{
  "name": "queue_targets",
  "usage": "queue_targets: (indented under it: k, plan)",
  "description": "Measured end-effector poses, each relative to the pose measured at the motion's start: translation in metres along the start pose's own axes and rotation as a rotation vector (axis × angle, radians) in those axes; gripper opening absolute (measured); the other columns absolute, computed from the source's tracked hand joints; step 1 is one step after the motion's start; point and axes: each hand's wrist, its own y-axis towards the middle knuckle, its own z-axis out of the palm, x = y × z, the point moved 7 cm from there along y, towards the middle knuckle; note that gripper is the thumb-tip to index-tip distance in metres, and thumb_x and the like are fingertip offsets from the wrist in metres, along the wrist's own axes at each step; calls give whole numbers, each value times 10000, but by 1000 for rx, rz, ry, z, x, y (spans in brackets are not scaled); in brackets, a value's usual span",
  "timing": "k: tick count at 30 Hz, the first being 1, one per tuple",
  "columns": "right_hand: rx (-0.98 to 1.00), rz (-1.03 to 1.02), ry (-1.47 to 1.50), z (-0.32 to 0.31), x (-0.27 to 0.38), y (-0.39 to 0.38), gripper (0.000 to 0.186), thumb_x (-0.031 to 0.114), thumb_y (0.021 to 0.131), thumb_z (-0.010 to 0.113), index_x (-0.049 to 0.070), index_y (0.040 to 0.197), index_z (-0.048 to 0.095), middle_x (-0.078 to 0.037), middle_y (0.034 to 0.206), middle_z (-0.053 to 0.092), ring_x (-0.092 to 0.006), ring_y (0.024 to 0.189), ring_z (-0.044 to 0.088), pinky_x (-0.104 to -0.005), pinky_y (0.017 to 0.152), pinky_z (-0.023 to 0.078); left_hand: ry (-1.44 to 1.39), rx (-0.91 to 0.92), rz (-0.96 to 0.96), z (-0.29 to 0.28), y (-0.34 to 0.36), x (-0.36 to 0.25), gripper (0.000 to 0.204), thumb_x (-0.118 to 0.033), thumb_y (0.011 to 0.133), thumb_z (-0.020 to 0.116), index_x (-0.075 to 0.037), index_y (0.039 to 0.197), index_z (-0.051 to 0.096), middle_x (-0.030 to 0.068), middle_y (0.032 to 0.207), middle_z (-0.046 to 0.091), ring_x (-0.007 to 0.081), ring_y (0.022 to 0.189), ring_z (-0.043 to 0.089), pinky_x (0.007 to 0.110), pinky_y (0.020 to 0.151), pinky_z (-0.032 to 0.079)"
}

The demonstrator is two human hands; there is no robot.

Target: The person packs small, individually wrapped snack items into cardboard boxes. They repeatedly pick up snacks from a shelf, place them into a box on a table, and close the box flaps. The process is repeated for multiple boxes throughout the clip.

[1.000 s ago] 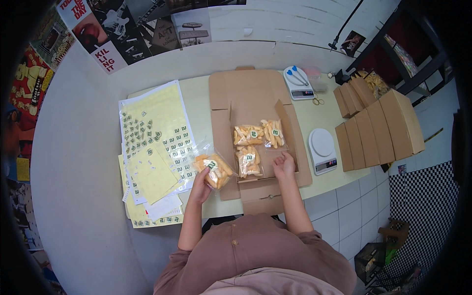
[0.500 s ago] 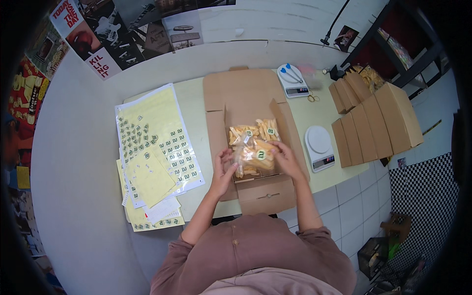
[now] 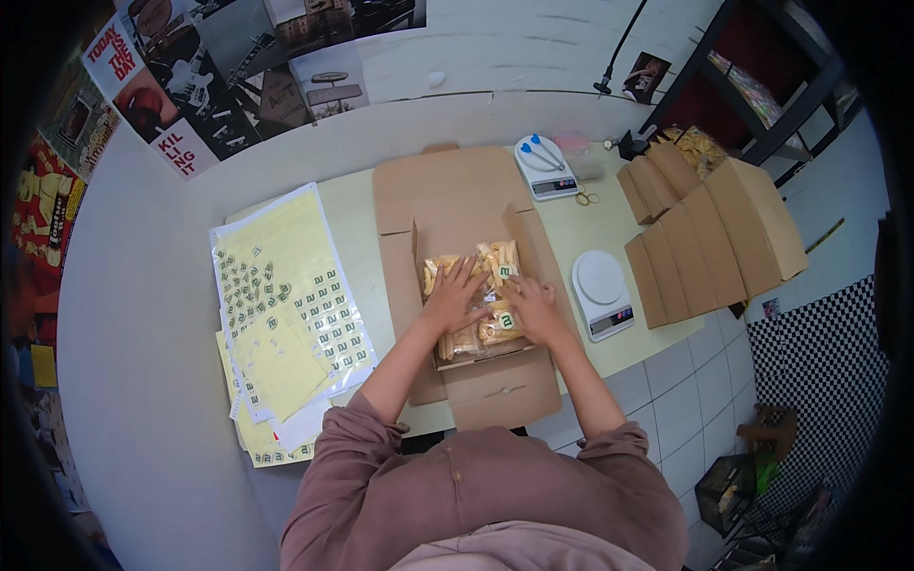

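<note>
An open cardboard box (image 3: 438, 186) lies flat on the pale table, holding several clear bags of pale yellow snack sticks (image 3: 497, 255) with green-and-white labels. My left hand (image 3: 449, 300) lies spread over the bags in the left half of the box, fingers stretched out and touching them. Beside it, my right hand (image 3: 531, 309) rests with fingers apart on the right-hand bags (image 3: 497, 328), near the box wall. Both hands partly hide the bags beneath.
Yellow label sheets (image 3: 276, 238) cover the table's left part. A white scale (image 3: 600, 281) stands right of the box; another with tongs (image 3: 541, 174) stands behind. Stacked brown boxes (image 3: 714, 243) fill the right end. A curved wall (image 3: 133, 285) borders the left.
The bag that was in my left hand is now down in the box. Both hands have moved onto the bags, fingers spread out.
</note>
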Motion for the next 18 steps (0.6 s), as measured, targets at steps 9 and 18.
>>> queue_targets:
  k: [9, 18]
  plan:
    - [181, 46, -37, 11, 1, 2, 310, 153, 778, 502, 139, 1086, 531, -82, 1262, 378, -253, 1172, 332, -557, 952, 164, 97, 126, -46, 25, 3, 8, 762, -624, 725, 432, -209, 1332, 228, 183, 1374, 151, 324, 1283, 91, 489, 1024, 45]
    - [-244, 278, 82, -22, 15, -31, 337, 133, 756, 531, 91, 1090, 511, -88, 1199, 427, -250, 1182, 324, -485, 961, 181, -154, -72, 35, -27, -10, -16, 737, -456, 769, 518, -53, 1309, 221, 221, 1353, 163, 345, 1271, 115, 463, 1024, 80]
